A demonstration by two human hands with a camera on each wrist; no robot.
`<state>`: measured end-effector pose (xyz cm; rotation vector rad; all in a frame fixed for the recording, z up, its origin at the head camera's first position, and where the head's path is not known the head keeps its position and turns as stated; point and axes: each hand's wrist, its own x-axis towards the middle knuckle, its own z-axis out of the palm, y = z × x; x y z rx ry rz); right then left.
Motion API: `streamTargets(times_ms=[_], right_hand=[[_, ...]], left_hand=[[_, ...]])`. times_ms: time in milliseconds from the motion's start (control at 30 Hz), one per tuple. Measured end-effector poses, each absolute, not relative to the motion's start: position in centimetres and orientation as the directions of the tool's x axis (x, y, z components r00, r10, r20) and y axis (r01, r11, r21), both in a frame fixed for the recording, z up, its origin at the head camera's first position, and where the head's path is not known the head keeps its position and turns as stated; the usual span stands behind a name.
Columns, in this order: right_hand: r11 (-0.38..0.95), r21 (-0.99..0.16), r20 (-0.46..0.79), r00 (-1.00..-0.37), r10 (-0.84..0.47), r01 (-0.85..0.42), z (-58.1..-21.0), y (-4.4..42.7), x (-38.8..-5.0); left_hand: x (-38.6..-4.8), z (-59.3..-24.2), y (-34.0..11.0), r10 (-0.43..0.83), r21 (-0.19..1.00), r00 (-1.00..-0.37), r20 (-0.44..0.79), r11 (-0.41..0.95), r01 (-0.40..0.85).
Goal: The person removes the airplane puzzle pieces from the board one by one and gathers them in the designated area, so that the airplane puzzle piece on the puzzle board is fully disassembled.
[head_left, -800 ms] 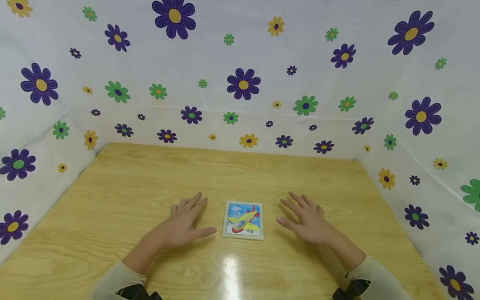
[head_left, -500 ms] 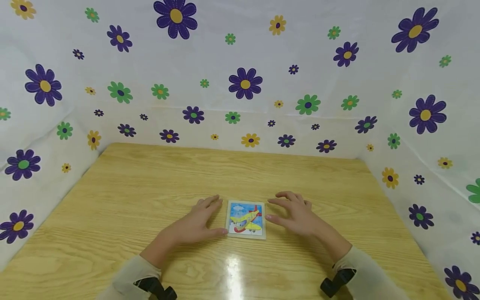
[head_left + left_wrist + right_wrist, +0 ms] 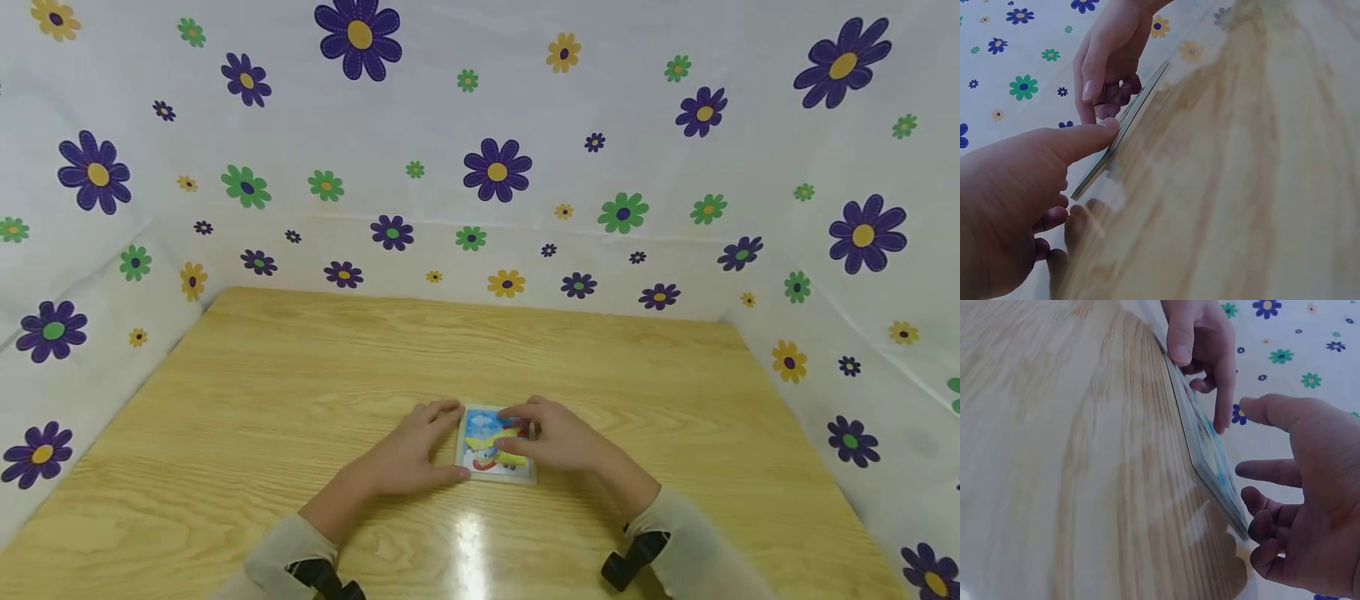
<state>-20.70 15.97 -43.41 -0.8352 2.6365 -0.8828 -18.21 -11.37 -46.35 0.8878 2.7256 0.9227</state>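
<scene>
A small square jigsaw puzzle [image 3: 480, 425] in a pale frame, picturing a yellow and red airplane on blue sky, lies flat on the wooden table. My left hand [image 3: 408, 454] holds its left side, thumb at the near left corner and fingertips at the far left corner. The left wrist view shows that thumb [image 3: 1094, 137] against the frame's edge. Over the puzzle's right part hovers my right hand [image 3: 558, 437], thumb and forefinger apart, covering some of the picture. In the right wrist view, its fingers [image 3: 1272, 472] are spread, with nothing between them.
The wooden table [image 3: 337, 350] has a bright glare patch near its front. A white cloth [image 3: 420, 108] with purple, green and yellow flowers encloses the back and both sides. Black wrist straps [image 3: 637, 558] show at the sleeves.
Both hands have moved inward from either side of the puzzle. The left hand has come onto its left corners, and the right hand has moved left over its picture.
</scene>
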Motion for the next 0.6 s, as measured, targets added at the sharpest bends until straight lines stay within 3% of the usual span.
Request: streamTargets(times_ms=[367,600], right_hand=[[0.68,-0.594,-0.085,-0.807,-0.585,-0.43,-43.2,13.0,-21.6],[0.673,-0.592,-0.06,-0.809,-0.585,-0.443,-43.1,12.2,-21.5]], left_hand=[[-18.6,-47.2,-10.7,0.55,0.577,-0.815,0.185,0.61,0.543],[-18.4,-47.4,-10.5,0.509,0.602,-0.837,0.2,0.61,0.514]])
